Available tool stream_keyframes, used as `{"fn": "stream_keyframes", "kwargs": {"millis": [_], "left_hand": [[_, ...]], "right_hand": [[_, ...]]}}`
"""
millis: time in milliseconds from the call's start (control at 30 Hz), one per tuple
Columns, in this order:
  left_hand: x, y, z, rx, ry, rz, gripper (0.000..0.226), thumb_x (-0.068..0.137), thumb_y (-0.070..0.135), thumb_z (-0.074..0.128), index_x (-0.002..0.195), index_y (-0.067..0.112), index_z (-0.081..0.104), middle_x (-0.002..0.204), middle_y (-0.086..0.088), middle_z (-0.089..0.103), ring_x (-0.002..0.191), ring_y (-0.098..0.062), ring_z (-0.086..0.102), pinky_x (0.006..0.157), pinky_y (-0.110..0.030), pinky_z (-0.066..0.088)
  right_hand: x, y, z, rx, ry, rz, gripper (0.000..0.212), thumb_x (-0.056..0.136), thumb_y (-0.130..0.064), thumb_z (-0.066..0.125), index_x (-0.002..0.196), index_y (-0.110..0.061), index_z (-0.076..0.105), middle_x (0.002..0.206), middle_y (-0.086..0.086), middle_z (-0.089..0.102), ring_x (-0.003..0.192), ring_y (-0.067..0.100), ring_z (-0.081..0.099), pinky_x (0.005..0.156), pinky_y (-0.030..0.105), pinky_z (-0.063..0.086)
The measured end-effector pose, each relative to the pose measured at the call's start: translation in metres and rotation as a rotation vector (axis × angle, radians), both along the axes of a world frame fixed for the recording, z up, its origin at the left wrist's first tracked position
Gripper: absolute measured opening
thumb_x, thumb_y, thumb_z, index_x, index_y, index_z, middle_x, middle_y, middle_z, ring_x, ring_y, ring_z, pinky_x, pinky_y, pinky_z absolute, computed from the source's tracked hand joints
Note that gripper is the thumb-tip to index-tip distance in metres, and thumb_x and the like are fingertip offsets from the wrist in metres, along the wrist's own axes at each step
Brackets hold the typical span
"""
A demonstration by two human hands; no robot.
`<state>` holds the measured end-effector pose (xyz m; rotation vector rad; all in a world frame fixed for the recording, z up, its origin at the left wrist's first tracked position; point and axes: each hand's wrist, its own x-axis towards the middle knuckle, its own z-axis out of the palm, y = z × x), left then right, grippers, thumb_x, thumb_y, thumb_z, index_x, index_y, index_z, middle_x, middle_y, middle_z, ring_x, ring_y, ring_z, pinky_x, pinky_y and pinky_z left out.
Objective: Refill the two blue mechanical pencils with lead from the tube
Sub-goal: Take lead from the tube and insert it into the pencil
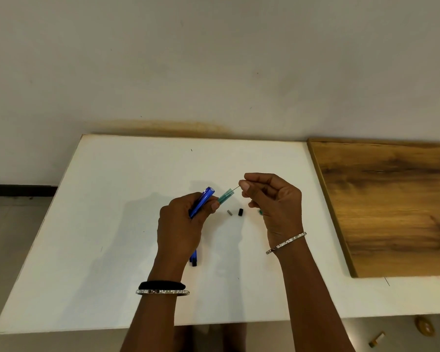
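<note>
My left hand (183, 219) grips a blue mechanical pencil (202, 200), its open top end pointing up and away. The same hand pinches a teal lead tube (225, 196) between thumb and fingertip. My right hand (269, 199) pinches a thin dark lead (235, 188) that sticks out of the tube's mouth. Below my left hand, the second blue pencil (194, 259) lies on the white table (99, 224), mostly hidden by the wrist. On the table between my hands lie a small grey eraser piece (229, 212) and a black cap (240, 212). A teal bit (260, 212) peeks out under my right hand.
A wooden board (391, 204) lies on the table's right side. The wall stands just behind the table's far edge. Small objects lie on the floor (422, 326) at the bottom right.
</note>
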<state>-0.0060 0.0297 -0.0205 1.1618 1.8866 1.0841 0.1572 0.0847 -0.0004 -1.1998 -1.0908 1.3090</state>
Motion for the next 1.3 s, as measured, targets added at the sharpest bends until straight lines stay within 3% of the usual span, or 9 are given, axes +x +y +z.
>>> {"fn": "stream_keyframes", "kwargs": {"millis": [200,333,467,700,1300], "left_hand": [[0.000,0.000,-0.001,-0.024,0.018,-0.011,0.016,0.079,0.044,0.070,0.092,0.034,0.074,0.083,0.010,0.073,0.081,-0.011,0.066,0.072,-0.018,0.048],[0.000,0.000,-0.001,-0.040,0.054,-0.018,0.028,0.078,0.050,0.067,0.097,0.031,0.074,0.083,0.007,0.073,0.078,-0.014,0.066,0.074,-0.028,0.053],[0.001,-0.001,0.000,-0.044,0.070,-0.033,0.025,0.080,0.048,0.067,0.097,0.031,0.074,0.085,0.005,0.074,0.079,-0.016,0.067,0.076,-0.033,0.055],[0.003,0.000,0.004,-0.074,0.075,-0.040,0.039,0.082,0.046,0.065,0.110,0.020,0.072,0.098,0.001,0.074,0.090,-0.018,0.067,0.088,-0.035,0.053],[0.005,0.000,0.003,-0.071,0.120,-0.054,0.037,0.081,0.048,0.065,0.107,0.023,0.073,0.093,0.003,0.074,0.082,-0.018,0.066,0.079,-0.029,0.053]], "right_hand": [[0.003,0.003,0.001,0.026,0.052,-0.110,0.014,0.083,-0.004,0.073,0.096,-0.009,0.074,0.083,0.008,0.074,0.068,0.015,0.067,0.055,0.023,0.055],[0.006,0.003,0.005,-0.004,0.235,-0.206,0.016,0.083,-0.003,0.071,0.096,-0.012,0.073,0.083,0.006,0.074,0.073,0.019,0.070,0.065,0.028,0.058],[0.000,0.000,0.012,0.018,0.379,-0.124,0.019,0.077,-0.008,0.073,0.096,-0.009,0.072,0.085,0.008,0.074,0.078,0.024,0.072,0.074,0.032,0.059],[-0.007,-0.003,0.014,0.066,0.276,-0.011,0.015,0.083,0.002,0.067,0.097,-0.003,0.069,0.081,0.010,0.073,0.076,0.028,0.072,0.071,0.033,0.059],[-0.009,-0.002,0.012,0.108,0.216,-0.020,0.014,0.084,0.004,0.068,0.096,-0.002,0.070,0.082,0.012,0.073,0.076,0.028,0.073,0.070,0.032,0.060]]}}
